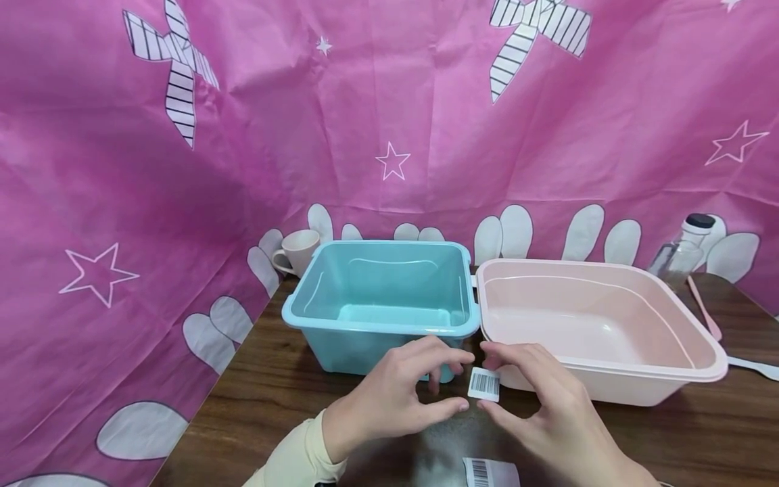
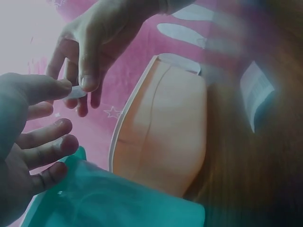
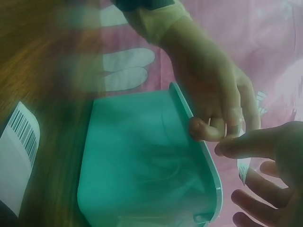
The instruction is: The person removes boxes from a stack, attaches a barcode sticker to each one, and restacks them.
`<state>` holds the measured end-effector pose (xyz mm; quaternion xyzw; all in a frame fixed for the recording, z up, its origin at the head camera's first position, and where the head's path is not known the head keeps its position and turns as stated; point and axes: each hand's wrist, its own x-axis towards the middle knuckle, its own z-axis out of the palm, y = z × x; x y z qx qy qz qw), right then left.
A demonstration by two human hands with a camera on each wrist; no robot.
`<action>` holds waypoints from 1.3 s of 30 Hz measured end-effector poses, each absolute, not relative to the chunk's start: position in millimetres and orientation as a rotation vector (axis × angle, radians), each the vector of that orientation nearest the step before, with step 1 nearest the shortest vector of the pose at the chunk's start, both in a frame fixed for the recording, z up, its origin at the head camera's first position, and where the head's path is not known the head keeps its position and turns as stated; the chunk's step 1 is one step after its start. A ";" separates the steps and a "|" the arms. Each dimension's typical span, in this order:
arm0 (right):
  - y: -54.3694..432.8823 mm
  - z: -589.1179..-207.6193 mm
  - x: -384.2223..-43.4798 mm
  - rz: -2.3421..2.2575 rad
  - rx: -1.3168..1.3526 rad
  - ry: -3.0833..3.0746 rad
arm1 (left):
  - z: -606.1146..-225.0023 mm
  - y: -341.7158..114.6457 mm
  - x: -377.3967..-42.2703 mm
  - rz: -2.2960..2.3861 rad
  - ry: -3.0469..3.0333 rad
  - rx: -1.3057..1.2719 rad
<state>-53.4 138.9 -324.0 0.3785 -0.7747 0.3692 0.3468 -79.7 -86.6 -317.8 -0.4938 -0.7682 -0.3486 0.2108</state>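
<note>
A small white barcode sticker (image 1: 484,384) hangs between my two hands above the table, its printed side towards the head camera. My right hand (image 1: 548,399) holds it by its edges between the thumb and a curved finger. Just to its left is my left hand (image 1: 402,385), thumb and fingers spread apart and their tips close to the sticker. In the left wrist view the left thumb tip reaches the side of the sticker (image 2: 75,92); whether it bears on it I cannot tell. A larger white barcode label (image 1: 491,472) lies on the table below the hands.
Behind the hands stand a blue tub (image 1: 383,330) and, right beside it, a pale pink basin (image 1: 608,368). A white mug (image 1: 301,250) is at the back left. At the right are a black-capped bottle (image 1: 684,253), a pink utensil (image 1: 706,311) and a white utensil (image 1: 754,366).
</note>
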 end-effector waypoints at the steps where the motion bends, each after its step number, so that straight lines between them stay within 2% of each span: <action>1: 138.6 -323.9 -53.1 0.959 0.986 -2.015 | -318.3 -86.0 -79.5 -0.957 -2.133 -1.369; 23: 137.3 -325.5 -53.3 1.016 0.981 -2.064 | -319.9 -88.5 -79.9 -0.957 -2.125 -1.336; 39: 114.5 -340.6 -63.9 1.213 0.937 -2.146 | -340.0 -128.3 -72.5 -1.204 -2.132 -1.175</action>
